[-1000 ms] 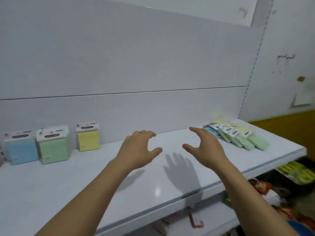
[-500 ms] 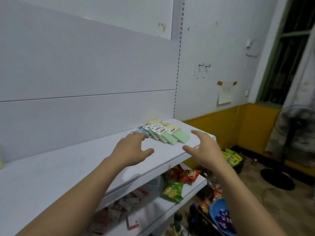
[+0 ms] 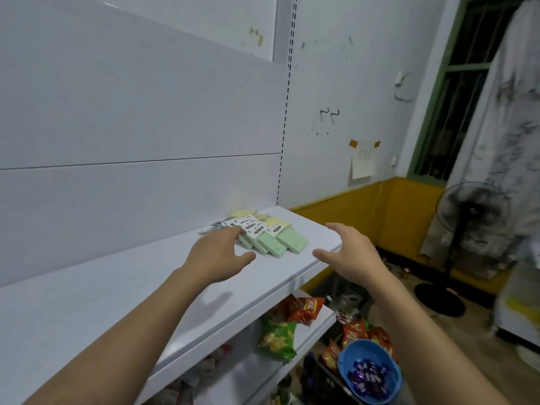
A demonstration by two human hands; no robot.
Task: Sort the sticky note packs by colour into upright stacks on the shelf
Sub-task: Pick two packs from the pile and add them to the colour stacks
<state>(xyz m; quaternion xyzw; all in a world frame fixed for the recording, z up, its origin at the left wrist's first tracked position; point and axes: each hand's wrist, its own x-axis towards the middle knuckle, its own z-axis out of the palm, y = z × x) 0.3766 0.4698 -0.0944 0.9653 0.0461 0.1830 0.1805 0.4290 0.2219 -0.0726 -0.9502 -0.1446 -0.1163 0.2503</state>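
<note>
A loose pile of sticky note packs lies flat at the right end of the white shelf: several green packs in front, yellow ones behind, blue ones partly hidden at the left. My left hand hovers at the pile's left edge, fingers spread, fingertips at or over the nearest packs. My right hand is spread over the shelf's right front corner, just right of the pile, holding nothing. The upright stacks are out of view.
Below the shelf a lower shelf holds snack bags. A blue bowl of sweets sits low right. A standing fan and a yellow-painted wall lie beyond the shelf's right end.
My view has swung right, away from the upright blue, green and yellow stacks. Both hands have moved toward the flat pile, the left one reaching its edge.
</note>
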